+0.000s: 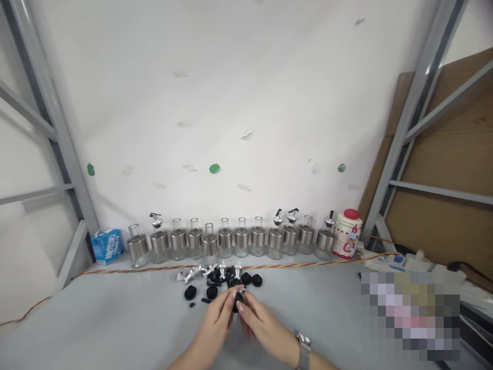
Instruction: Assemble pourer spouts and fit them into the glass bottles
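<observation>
Just in front of the pile of parts, my left hand (219, 314) and my right hand (259, 317) come together, fingers pinched on a black-and-silver pour spout (239, 302). The fingers cover much of this piece. Black round stoppers (190, 293) lie loose on the table ahead of my hands. Silver spout tops (222, 272) are heaped with further small black parts. Behind them stands a row of glass bottles with metal bands (210, 244). Some, such as the left bottle with a pourer (159, 241), have spouts on their necks; others have bare necks.
A blue carton (107, 247) stands at the back left, and a white jar with a red lid (347, 234) at the right end of the row. A twisted red-yellow wire (292, 264) crosses the grey table (115, 313). Power strips (408, 263) and a blurred-out item lie at right.
</observation>
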Action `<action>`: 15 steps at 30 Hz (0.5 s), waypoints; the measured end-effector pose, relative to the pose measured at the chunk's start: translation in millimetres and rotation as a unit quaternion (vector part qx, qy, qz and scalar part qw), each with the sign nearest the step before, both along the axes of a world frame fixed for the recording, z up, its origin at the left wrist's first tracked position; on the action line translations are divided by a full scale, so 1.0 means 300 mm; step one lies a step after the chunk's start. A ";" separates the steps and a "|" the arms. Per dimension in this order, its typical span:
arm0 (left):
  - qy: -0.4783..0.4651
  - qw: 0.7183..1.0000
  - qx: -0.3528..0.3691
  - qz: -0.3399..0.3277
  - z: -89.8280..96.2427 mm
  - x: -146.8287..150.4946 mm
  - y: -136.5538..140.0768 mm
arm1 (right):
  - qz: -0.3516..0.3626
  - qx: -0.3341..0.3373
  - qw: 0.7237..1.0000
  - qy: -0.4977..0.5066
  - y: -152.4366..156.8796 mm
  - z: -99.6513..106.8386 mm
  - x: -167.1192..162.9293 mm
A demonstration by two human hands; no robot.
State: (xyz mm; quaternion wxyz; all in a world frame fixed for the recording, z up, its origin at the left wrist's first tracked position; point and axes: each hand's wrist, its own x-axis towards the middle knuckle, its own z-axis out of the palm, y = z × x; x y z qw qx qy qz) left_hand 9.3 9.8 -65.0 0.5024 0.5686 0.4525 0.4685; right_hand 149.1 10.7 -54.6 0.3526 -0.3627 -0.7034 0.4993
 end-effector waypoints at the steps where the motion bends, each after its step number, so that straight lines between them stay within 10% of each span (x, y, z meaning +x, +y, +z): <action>1: 0.003 1.000 0.000 0.000 0.000 -0.001 0.000 | 0.002 -0.015 1.000 0.012 0.002 -0.009 -0.005; 11: -0.022 1.000 -0.001 -0.013 -0.008 0.022 -0.015 | -0.050 0.102 0.992 -0.060 0.001 -0.003 0.020; 15: -0.015 1.000 0.014 0.008 0.017 0.017 -0.027 | -0.014 -0.012 1.000 0.015 0.020 -0.018 0.002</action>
